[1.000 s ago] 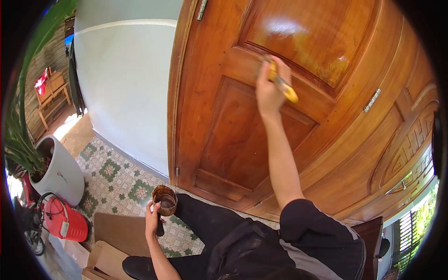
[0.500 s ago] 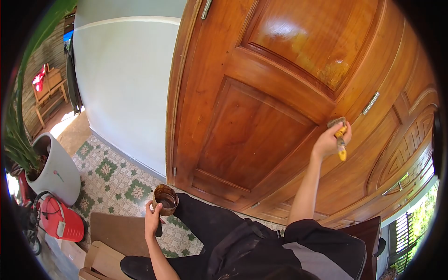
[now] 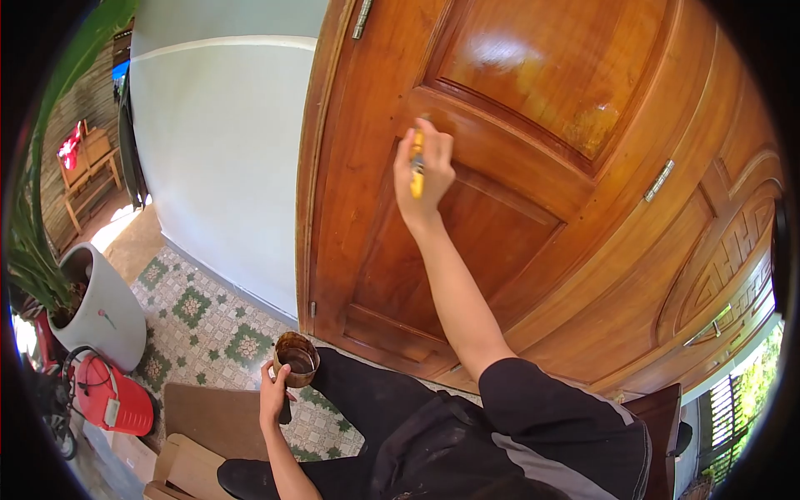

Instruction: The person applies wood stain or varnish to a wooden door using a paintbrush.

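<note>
My right hand (image 3: 429, 171) is closed round a paintbrush with a yellow handle (image 3: 417, 177). It is raised against the brown wooden door (image 3: 479, 242), at the rail between the upper and lower panels. The bristles are mostly hidden behind my fingers. Low in front of me, my left hand (image 3: 273, 390) grips a round, stained container (image 3: 297, 358) by its side, thumb at the rim. The container's open top faces me and its inside looks dark brown. A dark handle-like piece shows below that hand.
Metal hinges (image 3: 658, 181) sit along the door edges. A pale wall (image 3: 225, 150) stands left of the door frame. On the tiled floor are a white planter (image 3: 108, 312), a red bucket-like container (image 3: 117, 396) and cardboard (image 3: 196, 467). A dark wooden seat (image 3: 658, 429) is behind me at right.
My right hand has swept the brush leftward and up across the door rail, from near the right hinge to the left side. My left hand and the container have stayed in place.
</note>
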A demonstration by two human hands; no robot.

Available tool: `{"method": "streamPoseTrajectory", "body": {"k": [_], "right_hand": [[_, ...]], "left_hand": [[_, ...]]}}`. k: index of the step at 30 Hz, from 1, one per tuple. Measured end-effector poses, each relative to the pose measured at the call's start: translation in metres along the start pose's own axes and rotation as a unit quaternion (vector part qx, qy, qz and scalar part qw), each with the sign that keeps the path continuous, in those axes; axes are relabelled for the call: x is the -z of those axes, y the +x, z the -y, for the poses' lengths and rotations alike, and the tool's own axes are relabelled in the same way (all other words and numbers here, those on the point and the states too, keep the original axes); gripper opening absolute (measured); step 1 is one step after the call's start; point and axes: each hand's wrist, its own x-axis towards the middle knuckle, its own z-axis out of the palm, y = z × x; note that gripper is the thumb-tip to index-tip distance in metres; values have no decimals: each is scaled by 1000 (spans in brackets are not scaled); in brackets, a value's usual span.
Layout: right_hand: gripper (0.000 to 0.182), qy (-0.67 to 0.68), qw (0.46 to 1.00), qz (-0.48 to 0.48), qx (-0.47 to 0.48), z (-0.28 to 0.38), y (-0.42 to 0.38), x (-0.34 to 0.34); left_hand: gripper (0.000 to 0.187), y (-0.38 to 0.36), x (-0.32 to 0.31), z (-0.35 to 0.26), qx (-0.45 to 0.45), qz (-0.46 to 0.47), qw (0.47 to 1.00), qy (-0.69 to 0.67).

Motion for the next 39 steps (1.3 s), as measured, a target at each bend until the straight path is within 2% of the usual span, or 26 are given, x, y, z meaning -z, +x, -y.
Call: {"method": "streamPoseTrajectory", "body": {"k": [4, 6, 8, 10, 14, 16, 18, 20, 22, 24, 26, 34, 37, 39], "right_hand": [[23, 66, 995, 75, -11, 0, -1, -2], [23, 60, 995, 74, 6, -13, 2, 21], [20, 20, 998, 62, -11, -31, 5, 52], [19, -21, 999, 30, 20, -51, 6, 90], [17, -150, 988, -31, -17, -106, 1, 176], [17, -177, 982, -71, -8, -133, 4, 214], [18, -149, 984, -97, -11, -144, 13, 232], [19, -125, 992, 13, 10, -142, 29, 246], [20, -96, 995, 36, 1, -147, 57, 253], [22, -38, 992, 111, 50, -154, 96, 262], [24, -21, 991, 129, 16, -170, 137, 270], [33, -31, 975, 174, 133, -185, 326, 265], [29, -39, 970, 160, 178, -198, 399, 263], [32, -244, 948, 29, 203, -200, 433, 265]], "left_hand": [[74, -2, 1, -4, 7, -5, 1000, 1], [74, -3, 1, -6, 12, -8, 1000, 7], [75, -4, 1, -6, 5, -10, 1000, 14], [75, -6, 0, -10, 3, -9, 1000, 20], [75, -4, -1, -7, 7, -8, 1000, 26], [76, -2, -1, -6, 10, -2, 1000, 17], [77, 0, -2, -6, 11, 6, 1000, 8], [78, -1, -4, -6, 4, 4, 1000, -9], [78, -2, -4, -7, -1, 13, 1000, -3], [77, -1, -2, -3, -2, 6, 1000, 3], [77, -2, 0, -3, 8, 19, 1000, 18], [74, -1, 0, -2, 12, 6, 1000, -6], [71, -1, 0, -3, -5, 3, 1000, -9], [68, -2, 0, -2, -1, 4, 1000, -11]]}}
